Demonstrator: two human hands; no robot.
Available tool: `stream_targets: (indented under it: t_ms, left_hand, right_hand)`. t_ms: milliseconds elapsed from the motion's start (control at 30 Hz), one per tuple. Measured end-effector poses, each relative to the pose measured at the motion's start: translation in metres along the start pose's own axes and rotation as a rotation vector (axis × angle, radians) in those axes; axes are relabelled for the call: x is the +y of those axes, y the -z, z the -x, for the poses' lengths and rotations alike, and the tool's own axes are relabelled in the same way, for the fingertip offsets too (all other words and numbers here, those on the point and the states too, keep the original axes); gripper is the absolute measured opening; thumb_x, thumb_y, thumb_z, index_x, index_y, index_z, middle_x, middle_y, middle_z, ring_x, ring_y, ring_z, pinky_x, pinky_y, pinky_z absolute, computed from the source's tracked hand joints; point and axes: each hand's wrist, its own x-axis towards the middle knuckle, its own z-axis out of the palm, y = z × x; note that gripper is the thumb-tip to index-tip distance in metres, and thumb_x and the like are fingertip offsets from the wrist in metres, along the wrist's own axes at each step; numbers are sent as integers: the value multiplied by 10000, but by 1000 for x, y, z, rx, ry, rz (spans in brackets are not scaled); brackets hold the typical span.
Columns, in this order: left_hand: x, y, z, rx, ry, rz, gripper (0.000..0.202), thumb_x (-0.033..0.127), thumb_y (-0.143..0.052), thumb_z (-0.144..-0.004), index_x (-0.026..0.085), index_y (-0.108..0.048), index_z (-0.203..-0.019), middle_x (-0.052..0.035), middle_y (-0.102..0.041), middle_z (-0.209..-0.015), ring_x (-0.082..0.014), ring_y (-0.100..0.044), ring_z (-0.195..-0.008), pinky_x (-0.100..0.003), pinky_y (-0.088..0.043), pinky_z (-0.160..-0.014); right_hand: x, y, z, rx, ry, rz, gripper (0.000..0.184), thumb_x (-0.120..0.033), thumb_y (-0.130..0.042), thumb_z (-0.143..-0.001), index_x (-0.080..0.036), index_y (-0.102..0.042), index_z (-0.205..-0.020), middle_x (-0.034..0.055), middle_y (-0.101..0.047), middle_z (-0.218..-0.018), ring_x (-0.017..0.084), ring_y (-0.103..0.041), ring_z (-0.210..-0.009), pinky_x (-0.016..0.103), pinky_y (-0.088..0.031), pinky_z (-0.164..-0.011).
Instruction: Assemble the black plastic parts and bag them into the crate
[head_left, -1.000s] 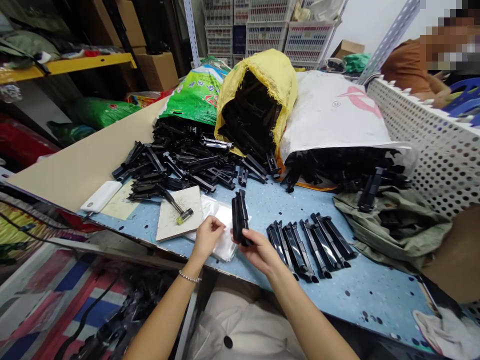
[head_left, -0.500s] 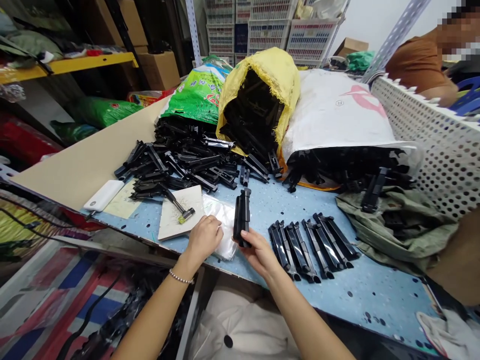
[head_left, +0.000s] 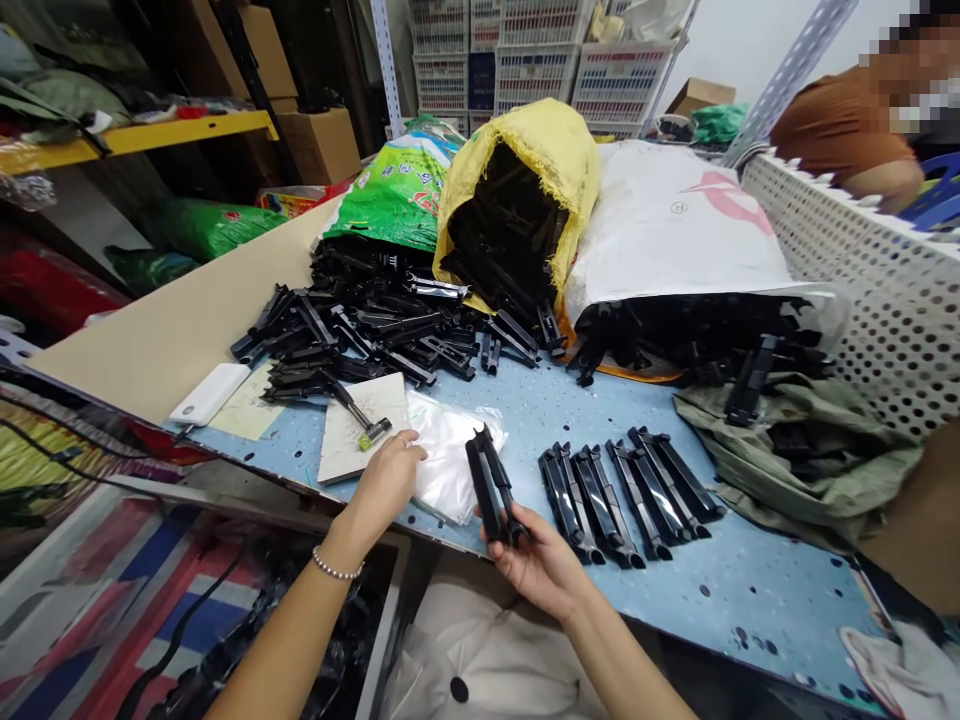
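My right hand (head_left: 536, 560) grips a long black plastic part (head_left: 491, 490) by its lower end and holds it tilted above the table's front edge. My left hand (head_left: 386, 475) has its fingers curled at the left side of a stack of clear plastic bags (head_left: 450, 465); what they pinch, if anything, is hidden. Just beyond those fingers, a small hammer (head_left: 360, 415) lies on a pale square block (head_left: 341, 465). To the right, several similar black parts (head_left: 630, 495) lie side by side in a slanted row.
A heap of black parts (head_left: 367, 325) lies behind the hammer. Green (head_left: 394, 195), yellow (head_left: 577, 150) and white sacks (head_left: 667, 230) stand at the back. A white device (head_left: 210, 393) rests left, olive cloth (head_left: 817, 490) right. A person (head_left: 832, 130) is beyond the perforated basket (head_left: 892, 300).
My right hand has lowered the black part towards me and turned it, so its open slot shows. My left hand has shifted left, uncovering more of the plastic bags.
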Motion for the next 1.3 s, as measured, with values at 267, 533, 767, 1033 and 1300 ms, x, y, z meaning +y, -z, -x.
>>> stream_targets:
  t_ms: [267,533,767,1033,1300]
  left_hand:
    - [4,-6,-1,-44,-25,101,603,27,-404,-764,174,-461,-1347,-119,-433,-1419,-228,-427,-1314,-387,-359,-1108]
    - [3,-6,2,-59,-84,75,766,-3,-422,-742,240,-287,-1455,-120,-335,-1489,-257,-416,-1326,-407,-426,-1055]
    - [45,-4,27,-134,-279,83,867,-79,-341,-726,226,-116,-1506,-118,-257,-1542,-253,-293,-1403,-430,-351,-1121]
    - [83,-2,70,-256,-273,322,653,69,-479,-809,234,-357,-1429,-108,-452,-1421,-226,-460,-1290,-390,-422,-1068]
    - [6,100,130,-422,232,156,189,285,-577,-793,265,-705,-930,-8,-730,-901,-176,-679,-850,-197,-519,-762]
  right_hand:
    - [-4,-3,1,-154,-255,-229,462,-420,-589,-845,-14,-610,-1064,97,-659,-764,80,-551,-592,121,-456,-517]
    - [-7,-2,4,-192,-309,-272,480,-446,-524,-869,-35,-589,-1110,83,-635,-765,85,-506,-577,138,-438,-474]
    - [-8,-5,-12,-135,-216,-51,407,-470,-589,-828,-88,-618,-966,49,-614,-724,72,-485,-553,140,-411,-478]
    - [1,-32,19,-135,365,1054,597,-316,-703,-769,-233,-487,-1319,59,-571,-1136,173,-552,-899,301,-481,-781]
    - [-86,14,43,313,740,2084,460,-66,-362,-897,-214,-545,-1292,159,-583,-1213,278,-526,-1115,461,-438,-925]
